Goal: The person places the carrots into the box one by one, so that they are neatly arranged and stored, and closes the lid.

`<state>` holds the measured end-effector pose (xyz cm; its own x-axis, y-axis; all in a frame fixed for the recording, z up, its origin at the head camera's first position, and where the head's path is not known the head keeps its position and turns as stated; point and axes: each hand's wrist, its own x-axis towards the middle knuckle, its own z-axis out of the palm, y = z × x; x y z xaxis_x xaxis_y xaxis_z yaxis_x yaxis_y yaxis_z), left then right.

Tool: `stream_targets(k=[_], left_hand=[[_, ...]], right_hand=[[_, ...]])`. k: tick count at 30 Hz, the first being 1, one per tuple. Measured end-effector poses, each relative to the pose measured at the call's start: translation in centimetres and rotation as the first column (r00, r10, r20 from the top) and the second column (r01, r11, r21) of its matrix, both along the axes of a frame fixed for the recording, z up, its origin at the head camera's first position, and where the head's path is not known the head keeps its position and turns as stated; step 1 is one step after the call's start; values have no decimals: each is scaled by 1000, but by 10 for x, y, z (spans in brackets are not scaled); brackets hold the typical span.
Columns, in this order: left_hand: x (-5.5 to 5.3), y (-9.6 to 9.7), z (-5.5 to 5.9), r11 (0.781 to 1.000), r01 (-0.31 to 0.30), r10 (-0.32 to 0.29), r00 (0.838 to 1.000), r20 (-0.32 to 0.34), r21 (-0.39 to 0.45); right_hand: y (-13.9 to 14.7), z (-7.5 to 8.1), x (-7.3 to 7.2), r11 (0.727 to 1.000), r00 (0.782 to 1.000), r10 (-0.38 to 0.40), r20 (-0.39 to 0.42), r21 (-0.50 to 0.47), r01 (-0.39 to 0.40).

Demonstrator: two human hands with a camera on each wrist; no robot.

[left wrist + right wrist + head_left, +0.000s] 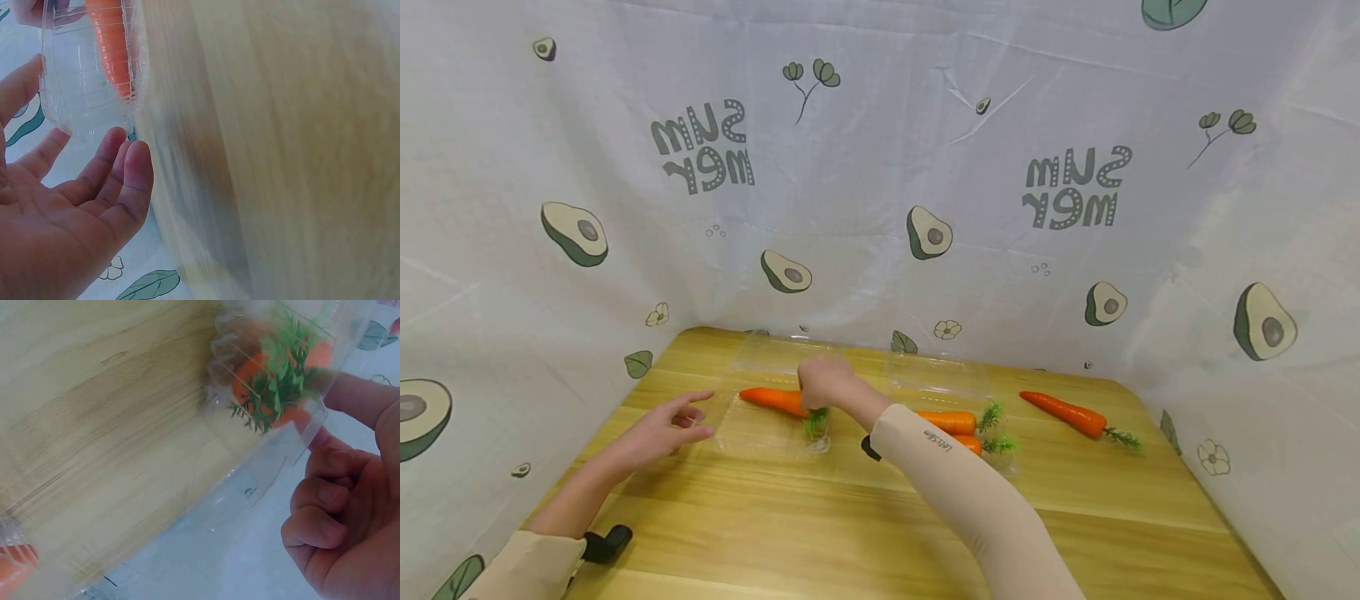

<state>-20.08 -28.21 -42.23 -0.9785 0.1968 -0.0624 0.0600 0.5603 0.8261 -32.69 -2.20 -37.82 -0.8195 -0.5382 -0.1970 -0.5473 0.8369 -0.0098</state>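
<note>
An orange carrot (772,400) with green leaves lies in the left clear plastic box (748,439), its pointed tip toward the left. My right hand (831,383) pinches it near the leafy end. In the right wrist view, thumb and index finger reach the carrot behind its green leaves (284,384), and the other fingers are curled. Just left of the box is my left hand (658,429), fingers spread and loosely bent, holding nothing. The left wrist view shows its fingertips close to the box's wall (69,103); whether they touch I cannot tell.
Right of my right forearm, two carrots (947,422) lie in a second clear box (936,377), partly covered by the sleeve. Another carrot (1067,412) lies directly on the wooden table (760,533) at the right. A printed cloth (865,167) hangs behind the table.
</note>
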Motion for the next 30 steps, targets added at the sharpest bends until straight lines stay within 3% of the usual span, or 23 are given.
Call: stream_targets(k=[9,30], left_hand=[[-2,2,1,1000,3,-3,1000,-2,-11],[3,3,5,1000,5,-5,1000,4,-24]], right_hand=[[1,2,5,1000,997,-5,-78,-18,4],[8,1,5,994,999,24,-49,-106,-29]])
